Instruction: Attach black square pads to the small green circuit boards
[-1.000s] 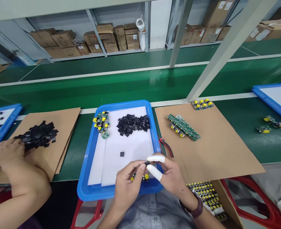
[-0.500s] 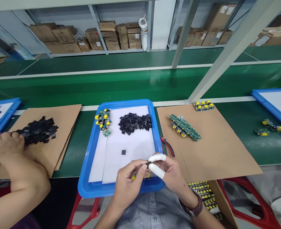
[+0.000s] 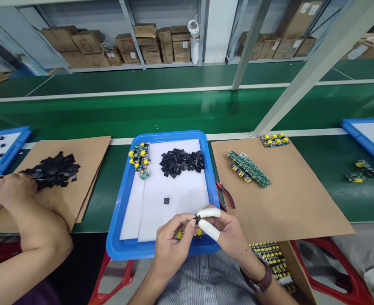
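Over the near edge of the blue tray, my left hand and my right hand meet fingertip to fingertip. Both pinch a small black piece; its shape is mostly covered by fingers. White covers sit on the thumb and forefinger of my right hand. Yellow parts of a circuit board show beneath my left fingers; whether it is held or lies in the tray, I cannot tell. A single black square lies on the white sheet, below a heap of black squares.
Circuit boards with yellow parts lie at the tray's left. Red-handled pliers rest right of it, beside cardboard bearing green boards. A co-worker's arm reaches toward black pieces. A slanting post rises at right.
The whole view has shifted slightly. My hands keep their pinch with only a slight change at the fingertips. The co-worker's hands have moved a little.
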